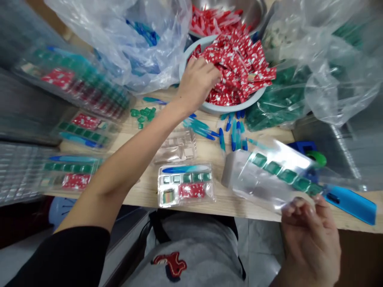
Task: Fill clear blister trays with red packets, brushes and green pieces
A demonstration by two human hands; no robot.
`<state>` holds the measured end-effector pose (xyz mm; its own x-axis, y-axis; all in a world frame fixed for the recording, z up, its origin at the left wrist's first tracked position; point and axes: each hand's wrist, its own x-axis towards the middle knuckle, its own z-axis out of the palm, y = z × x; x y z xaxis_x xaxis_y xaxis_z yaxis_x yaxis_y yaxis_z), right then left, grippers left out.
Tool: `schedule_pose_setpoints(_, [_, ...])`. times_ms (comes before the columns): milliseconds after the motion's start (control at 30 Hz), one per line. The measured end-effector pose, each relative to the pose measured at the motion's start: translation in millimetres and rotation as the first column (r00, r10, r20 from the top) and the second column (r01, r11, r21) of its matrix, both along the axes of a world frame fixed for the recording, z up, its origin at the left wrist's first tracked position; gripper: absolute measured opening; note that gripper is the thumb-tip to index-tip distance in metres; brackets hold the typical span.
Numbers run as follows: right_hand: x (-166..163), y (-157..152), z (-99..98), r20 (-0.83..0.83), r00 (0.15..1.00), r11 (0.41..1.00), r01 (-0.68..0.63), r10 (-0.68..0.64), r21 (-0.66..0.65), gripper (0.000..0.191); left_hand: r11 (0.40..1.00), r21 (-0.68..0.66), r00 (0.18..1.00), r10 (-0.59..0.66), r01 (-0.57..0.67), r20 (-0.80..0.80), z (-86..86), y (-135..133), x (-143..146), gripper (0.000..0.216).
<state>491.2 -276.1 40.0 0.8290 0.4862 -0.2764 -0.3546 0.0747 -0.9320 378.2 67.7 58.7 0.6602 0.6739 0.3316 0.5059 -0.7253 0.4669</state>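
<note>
My left hand (197, 81) reaches into a pale bowl (223, 108) heaped with red sachets (239, 63); its fingers curl down among them, and whether they grip one is hidden. My right hand (309, 235) is closed on the near edge of a clear plastic tray (269, 175) that carries a row of green squares (284, 173) and is tilted above the wooden table (209, 201). A filled clear tray (185, 184) with a blue pen, green squares and a red sachet lies in front of me.
Loose blue pens (233, 135) and green pieces (143, 113) lie near the bowl. An empty clear tray (178, 147) sits mid-table. Filled trays (80, 127) are stacked at left. Plastic bags (137, 44) stand behind, a steel bowl (239, 12) at the back, and a blue phone (351, 203) at right.
</note>
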Motion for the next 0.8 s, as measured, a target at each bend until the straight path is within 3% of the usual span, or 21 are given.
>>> schedule_pose_setpoints(67, [1.5,2.5,-2.6,0.017,0.998,0.998,0.055,-0.056,0.017,0.040,0.997,-0.027,0.997,0.071,-0.071,0.030,6.5,-20.3,-29.0,0.017])
schedule_pose_setpoints(167, [2.4,1.4,-6.5,0.038,0.989,0.990,0.139,-0.140,0.028,0.043,0.983,-0.143,0.983,0.136,-0.118,0.123,9.2,-73.3,-86.6,0.016])
schedule_pose_setpoints(233, [3.5,-1.6,-8.3,0.051,0.987,0.989,0.150,-0.150,0.006,0.038,0.956,-0.295,0.990,0.036,0.005,0.135,5.0,-116.3,-126.1,0.014])
schedule_pose_setpoints(333, [4.8,-2.8,-7.9,0.090,0.987,0.990,0.137,-0.135,-0.019,0.030,0.894,-0.445,0.997,-0.068,0.050,-0.023,-9.7,-169.6,-168.4,0.018])
schedule_pose_setpoints(433, [3.3,2.8,-4.7,0.118,0.980,0.987,0.160,-0.159,0.002,0.029,0.941,-0.333,0.977,-0.126,0.064,-0.170,-24.8,-195.4,-180.2,0.022])
schedule_pose_setpoints(567, [-2.1,10.2,-1.9,0.112,0.980,0.986,0.164,-0.167,0.034,0.031,0.993,-0.083,0.952,-0.104,0.083,-0.289,-32.5,-200.0,-169.7,0.023])
schedule_pose_setpoints(800, [-8.3,4.8,-4.9,0.073,0.988,0.991,0.133,-0.135,0.032,0.034,0.995,0.100,0.969,0.038,-0.013,-0.244,-36.2,-206.9,-159.3,0.011])
